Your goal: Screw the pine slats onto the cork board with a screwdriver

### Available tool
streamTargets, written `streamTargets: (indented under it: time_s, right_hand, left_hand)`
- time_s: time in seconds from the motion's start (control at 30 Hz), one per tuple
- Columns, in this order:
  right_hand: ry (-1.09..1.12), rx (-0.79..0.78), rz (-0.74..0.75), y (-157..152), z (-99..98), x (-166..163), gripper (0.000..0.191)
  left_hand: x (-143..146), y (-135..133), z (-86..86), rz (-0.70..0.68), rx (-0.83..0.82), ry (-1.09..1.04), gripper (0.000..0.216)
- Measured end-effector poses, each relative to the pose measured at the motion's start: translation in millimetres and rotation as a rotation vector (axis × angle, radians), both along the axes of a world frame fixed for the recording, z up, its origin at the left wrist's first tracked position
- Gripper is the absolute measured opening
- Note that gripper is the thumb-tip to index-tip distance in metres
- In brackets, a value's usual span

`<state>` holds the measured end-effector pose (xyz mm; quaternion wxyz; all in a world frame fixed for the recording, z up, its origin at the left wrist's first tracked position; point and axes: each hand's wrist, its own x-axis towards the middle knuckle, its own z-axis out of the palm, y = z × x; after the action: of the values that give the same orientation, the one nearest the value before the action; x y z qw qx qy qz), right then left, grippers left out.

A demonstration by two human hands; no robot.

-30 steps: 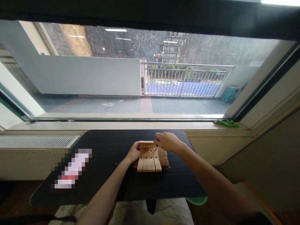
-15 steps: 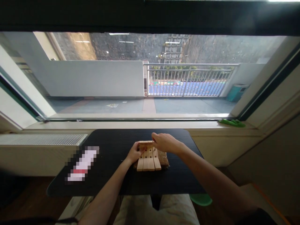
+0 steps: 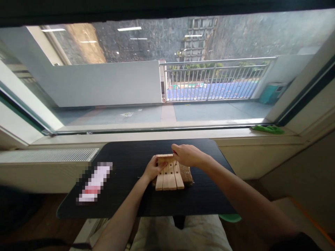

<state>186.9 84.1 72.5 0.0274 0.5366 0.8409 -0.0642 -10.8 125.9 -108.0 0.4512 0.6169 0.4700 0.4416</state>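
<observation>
In the head view, a pale wooden slatted piece (image 3: 170, 181) with rows of round holes rests on a rough brown block (image 3: 187, 176). My left hand (image 3: 153, 169) grips its left edge, the thumb lying over the slats and the other fingers hidden at the side. My right hand (image 3: 187, 155) is closed above the far right corner of the slats. Something thin seems to reach down from its fingers towards a hole, too small to make out. Both forearms come in from the near side.
Under the wood is a black table (image 3: 120, 188) with rounded corners. A blurred-out pinkish-white item (image 3: 95, 183) lies on its left part. Beyond stands a window sill (image 3: 136, 136) with a green cloth (image 3: 268, 129) at its right; a radiator (image 3: 49, 157) is on the left.
The camera view has shifted slightly, so the table and wood appear a little further right. My hands keep nearly the same places on and above the slats.
</observation>
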Motion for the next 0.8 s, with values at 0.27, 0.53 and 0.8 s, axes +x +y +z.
streamTargets:
  time_s: [0.27,0.53,0.8]
  right_hand:
    - [-0.022,-0.003,0.004,-0.2,1.8,-0.8,0.028]
    - [-0.023,0.013,-0.009,-1.0,-2.9,4.7,0.025]
    - [-0.032,0.015,-0.012,1.8,-6.9,6.4,0.026]
  left_hand:
    - [-0.1,3.7,-2.1,-0.023,-0.010,0.008,0.041]
    - [1.6,3.9,-2.3,-0.030,0.005,-0.004,0.043]
    - [2.6,1.3,0.5,-0.010,-0.002,-0.012,0.041]
